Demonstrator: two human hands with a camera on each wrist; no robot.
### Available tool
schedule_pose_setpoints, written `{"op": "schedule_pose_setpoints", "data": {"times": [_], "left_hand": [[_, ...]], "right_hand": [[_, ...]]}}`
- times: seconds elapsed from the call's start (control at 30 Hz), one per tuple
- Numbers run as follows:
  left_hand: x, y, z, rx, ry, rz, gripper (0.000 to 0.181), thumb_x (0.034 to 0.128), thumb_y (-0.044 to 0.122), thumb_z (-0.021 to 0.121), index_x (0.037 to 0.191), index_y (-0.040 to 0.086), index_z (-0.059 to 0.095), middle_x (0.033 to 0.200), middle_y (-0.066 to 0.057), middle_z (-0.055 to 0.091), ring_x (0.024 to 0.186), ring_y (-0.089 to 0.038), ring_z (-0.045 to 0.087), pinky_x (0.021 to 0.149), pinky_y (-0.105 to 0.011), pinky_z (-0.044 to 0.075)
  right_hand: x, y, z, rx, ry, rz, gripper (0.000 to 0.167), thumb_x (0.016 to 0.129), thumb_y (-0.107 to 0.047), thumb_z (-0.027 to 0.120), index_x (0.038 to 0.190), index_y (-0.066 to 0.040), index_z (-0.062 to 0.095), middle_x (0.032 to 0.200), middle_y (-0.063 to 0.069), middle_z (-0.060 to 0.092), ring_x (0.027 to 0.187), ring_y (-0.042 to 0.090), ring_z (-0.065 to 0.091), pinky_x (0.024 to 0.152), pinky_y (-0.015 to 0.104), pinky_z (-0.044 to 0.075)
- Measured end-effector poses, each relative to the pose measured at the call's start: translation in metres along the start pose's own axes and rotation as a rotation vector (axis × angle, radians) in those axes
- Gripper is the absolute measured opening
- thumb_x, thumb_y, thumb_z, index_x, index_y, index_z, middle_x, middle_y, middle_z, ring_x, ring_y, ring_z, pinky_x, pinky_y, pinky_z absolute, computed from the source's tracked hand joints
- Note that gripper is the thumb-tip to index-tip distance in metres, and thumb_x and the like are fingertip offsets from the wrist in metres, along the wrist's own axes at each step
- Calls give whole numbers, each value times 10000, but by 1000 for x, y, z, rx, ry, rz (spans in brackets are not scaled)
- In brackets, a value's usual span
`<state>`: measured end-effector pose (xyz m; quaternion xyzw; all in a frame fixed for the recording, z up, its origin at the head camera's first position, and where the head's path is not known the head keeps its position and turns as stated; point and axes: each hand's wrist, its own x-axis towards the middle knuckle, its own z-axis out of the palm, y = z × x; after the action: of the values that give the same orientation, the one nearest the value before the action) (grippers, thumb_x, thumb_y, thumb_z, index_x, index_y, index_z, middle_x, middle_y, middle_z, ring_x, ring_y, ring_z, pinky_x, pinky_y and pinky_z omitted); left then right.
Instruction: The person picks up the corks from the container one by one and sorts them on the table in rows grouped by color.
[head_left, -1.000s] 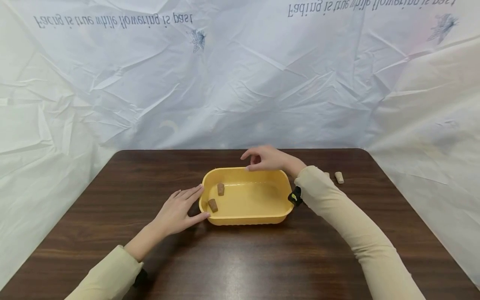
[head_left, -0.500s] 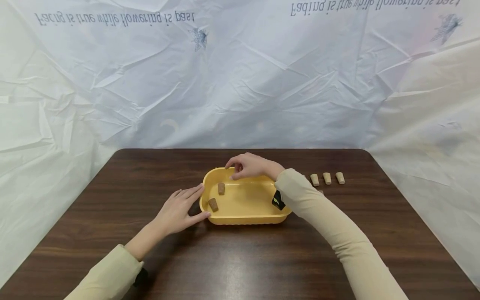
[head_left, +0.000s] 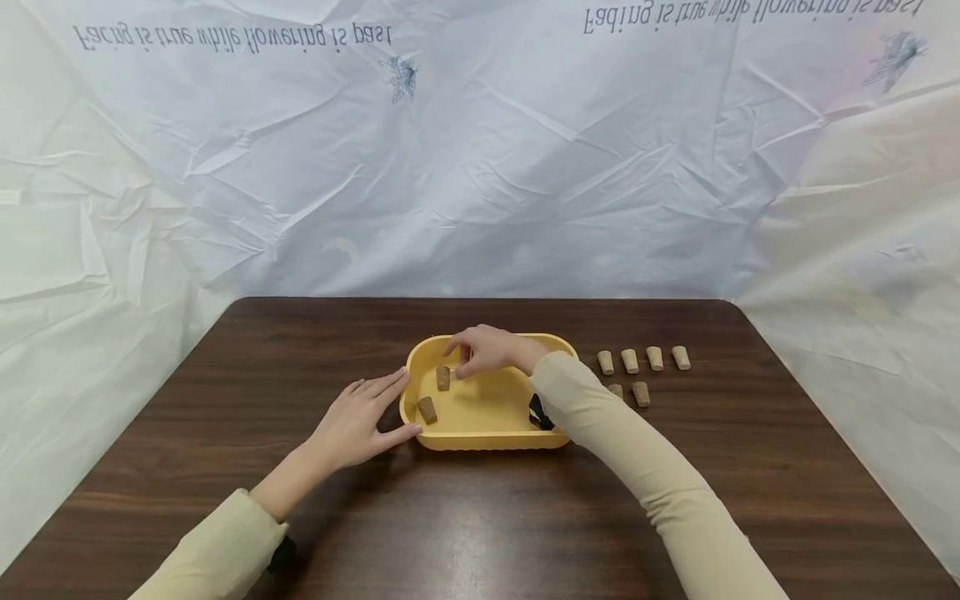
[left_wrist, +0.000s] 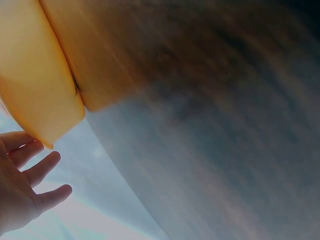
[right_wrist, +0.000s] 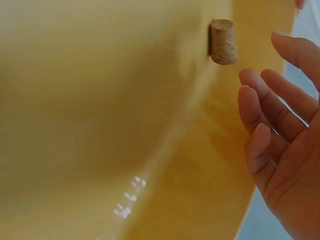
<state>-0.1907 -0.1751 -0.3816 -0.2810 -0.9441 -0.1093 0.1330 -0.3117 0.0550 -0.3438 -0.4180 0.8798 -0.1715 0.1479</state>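
A yellow rectangular tray (head_left: 487, 441) with rounded corners stands mid-table. Two brown tapered corks lie in its left end: the farther cork (head_left: 443, 378) and the nearer cork (head_left: 427, 409). My left hand (head_left: 356, 427) rests its straight fingertips and thumb on the tray's left rim, fingers spread in the left wrist view. My right hand (head_left: 491, 348) is over the tray, just right of the farther cork. In the right wrist view this cork (right_wrist: 223, 44) stands apart from the loosely bent fingers and thumb, which hold nothing.
On the dark wooden table (head_left: 480, 517), right of the tray, lies a back row of several pale corks (head_left: 655, 358). In front of them are two browner corks, one (head_left: 641, 394) fully visible, one partly behind the right sleeve (head_left: 637, 450). White printed sheeting (head_left: 480, 167) hangs behind.
My right hand has moved left and down into the tray toward the farther cork, uncovering more corks on the table at right. The left hand stays on the rim.
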Motion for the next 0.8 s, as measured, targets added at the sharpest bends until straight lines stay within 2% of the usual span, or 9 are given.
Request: {"op": "schedule_pose_setpoints", "data": {"times": [0.37, 0.8], "left_hand": [[0, -1, 1, 2, 8, 1, 758, 797, 605, 477, 1339, 81, 400, 1350, -42, 379, 1168, -218, 411, 946, -499, 272], [1, -2, 3, 18, 21, 15, 761, 797, 609, 472, 1334, 75, 405, 1348, -41, 381, 1162, -212, 418, 941, -498, 276]], "right_hand": [[9, 0, 16, 18, -18, 60, 435, 805, -233, 640, 1204, -101, 528, 791, -45, 566, 688, 70, 523, 621, 210, 428], [16, 4, 28, -38, 1, 78, 466, 789, -308, 659, 1196, -118, 534, 743, -57, 554, 625, 73, 511, 568, 212, 421]]}}
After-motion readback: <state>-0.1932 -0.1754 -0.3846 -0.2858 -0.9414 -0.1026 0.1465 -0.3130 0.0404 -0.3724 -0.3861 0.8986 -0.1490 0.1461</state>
